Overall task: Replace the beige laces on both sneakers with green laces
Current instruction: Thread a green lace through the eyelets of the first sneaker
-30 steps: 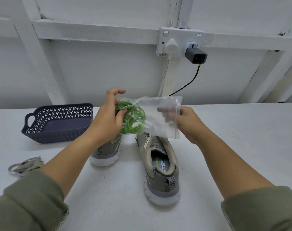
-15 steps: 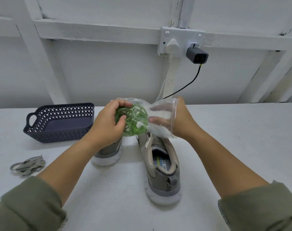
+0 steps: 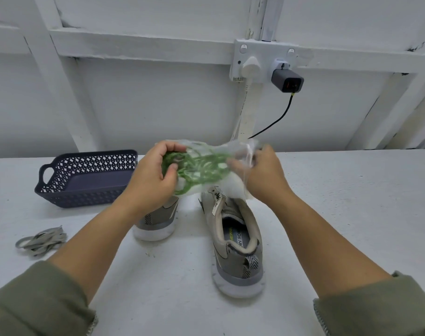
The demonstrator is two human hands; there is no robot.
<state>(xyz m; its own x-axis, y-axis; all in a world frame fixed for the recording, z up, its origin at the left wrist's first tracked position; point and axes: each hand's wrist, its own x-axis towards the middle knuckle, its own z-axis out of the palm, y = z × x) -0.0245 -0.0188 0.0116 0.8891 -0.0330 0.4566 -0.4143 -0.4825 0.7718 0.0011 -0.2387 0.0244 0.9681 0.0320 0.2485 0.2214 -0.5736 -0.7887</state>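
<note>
Two grey sneakers stand on the white table, heels toward me: the right sneaker (image 3: 233, 241) in full view with no lace, the left sneaker (image 3: 158, 221) mostly hidden under my left forearm. Above them my left hand (image 3: 153, 175) grips a bundle of green laces (image 3: 201, 168) that stretches out of a clear plastic bag (image 3: 233, 166). My right hand (image 3: 265, 173) pinches the bag's far end. A pile of beige laces (image 3: 41, 241) lies on the table at the left.
A dark blue perforated basket (image 3: 85, 175) sits at the back left of the table (image 3: 352, 214). On the white wall behind hangs a socket with a grey charger (image 3: 286, 80) and a black cable running down.
My hands have spread apart, and the green laces have gone from a tight coil inside the bag to a loose bundle drawn partly out toward the left.
</note>
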